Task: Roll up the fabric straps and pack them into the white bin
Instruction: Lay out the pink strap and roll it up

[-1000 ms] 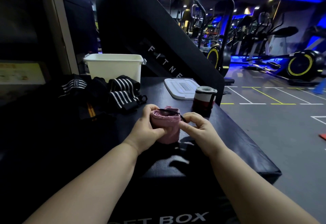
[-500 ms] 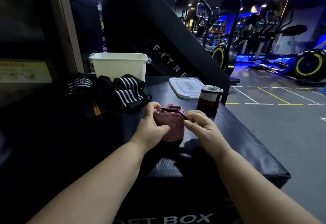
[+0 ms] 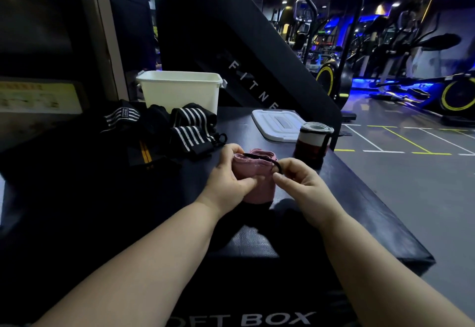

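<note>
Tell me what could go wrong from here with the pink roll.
1. The right hand pinches the black loop stretched over the top of the pink roll; if it slips, the roll could loosen.
2. The left hand grips the roll from one side only, so its uneven layers might telescope.
3. The dark red roll stands near the edge of the black box; a stray hand could knock it off.
</note>
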`<state>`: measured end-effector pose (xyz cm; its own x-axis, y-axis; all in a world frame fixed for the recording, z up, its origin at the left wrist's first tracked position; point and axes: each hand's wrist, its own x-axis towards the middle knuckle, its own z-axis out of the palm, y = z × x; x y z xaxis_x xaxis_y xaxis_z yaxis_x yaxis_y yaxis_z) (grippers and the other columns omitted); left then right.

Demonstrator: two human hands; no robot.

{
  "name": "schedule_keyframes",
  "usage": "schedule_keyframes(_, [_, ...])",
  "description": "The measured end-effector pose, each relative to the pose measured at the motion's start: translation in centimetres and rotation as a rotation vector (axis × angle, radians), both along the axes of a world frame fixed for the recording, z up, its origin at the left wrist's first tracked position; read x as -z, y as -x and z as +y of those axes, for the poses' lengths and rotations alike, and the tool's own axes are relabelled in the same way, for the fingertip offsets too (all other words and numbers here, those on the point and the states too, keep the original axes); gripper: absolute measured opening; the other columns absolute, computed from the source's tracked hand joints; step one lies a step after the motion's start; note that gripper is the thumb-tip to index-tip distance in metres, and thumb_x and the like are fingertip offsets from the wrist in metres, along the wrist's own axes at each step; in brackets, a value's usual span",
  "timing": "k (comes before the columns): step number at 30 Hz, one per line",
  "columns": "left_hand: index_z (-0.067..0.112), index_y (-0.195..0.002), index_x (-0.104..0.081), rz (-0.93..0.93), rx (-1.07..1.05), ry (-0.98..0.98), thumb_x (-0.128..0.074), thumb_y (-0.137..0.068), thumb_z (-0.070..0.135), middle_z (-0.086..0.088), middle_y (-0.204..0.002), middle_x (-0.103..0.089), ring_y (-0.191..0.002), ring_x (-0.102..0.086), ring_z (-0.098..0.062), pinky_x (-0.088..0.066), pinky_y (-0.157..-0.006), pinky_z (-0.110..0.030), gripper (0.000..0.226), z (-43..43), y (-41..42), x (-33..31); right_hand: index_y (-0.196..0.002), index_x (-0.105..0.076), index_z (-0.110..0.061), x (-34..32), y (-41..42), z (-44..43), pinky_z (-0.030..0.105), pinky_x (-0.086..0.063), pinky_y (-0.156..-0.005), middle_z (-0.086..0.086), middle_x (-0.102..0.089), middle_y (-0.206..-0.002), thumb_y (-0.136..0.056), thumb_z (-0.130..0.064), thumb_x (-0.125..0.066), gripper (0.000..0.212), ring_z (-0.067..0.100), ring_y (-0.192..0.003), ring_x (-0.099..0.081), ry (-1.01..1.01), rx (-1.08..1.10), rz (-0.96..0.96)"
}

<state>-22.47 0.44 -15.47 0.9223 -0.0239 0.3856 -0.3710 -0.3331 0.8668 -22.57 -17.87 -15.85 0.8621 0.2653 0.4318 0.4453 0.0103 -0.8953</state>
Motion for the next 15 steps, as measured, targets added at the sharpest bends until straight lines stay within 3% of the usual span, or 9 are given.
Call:
schedule_keyframes(6, [0.037, -0.103, -0.040, -0.027, 0.025, -0.009, -0.077, -0.058, 0.038, -0.001, -0.106, -0.063, -0.095, -0.064, -0.018, -0.053, -0.084, -0.031, 0.058, -0.10, -0.28, 0.50, -0.080, -0.062, -0.022, -0.03, 0.00, 0.31, 0.029, -0.042, -0.071, -0.007, -0.057, -0.078, -0.078, -0.030, -0.069, 0.011, 0.015, -0.072, -0.047, 0.066, 0.147, -0.017])
schedule_keyframes(11, [0.037, -0.104, -0.049, 0.063, 0.184, 0.124, -0.079, -0.059, 0.049, 0.002, -0.108, -0.065, -0.101, -0.066, -0.017, -0.055, -0.090, -0.036, 0.055, 0.63, 0.14, 0.19, -0.085, -0.063, -0.021, 0.62, -0.04, 0.26, 0.043, -0.044, -0.066, 0.007, -0.063, -0.087, -0.077, -0.044, -0.066, 0.024, 0.015, -0.071, -0.050, 0.183, 0.302, -0.116])
schedule_keyframes(15, [0.028, -0.108, -0.051, 0.074, 0.255, 0.188, -0.079, -0.066, 0.031, 0.008, -0.109, -0.065, -0.097, -0.066, -0.012, -0.054, -0.089, -0.035, 0.050, 0.72, 0.34, -0.05, -0.081, -0.059, -0.021, 0.49, -0.14, 0.30, 0.022, -0.036, -0.065, -0.008, -0.058, -0.081, -0.080, -0.034, -0.066, 0.015, 0.000, -0.066, -0.044, 0.207, 0.363, -0.193])
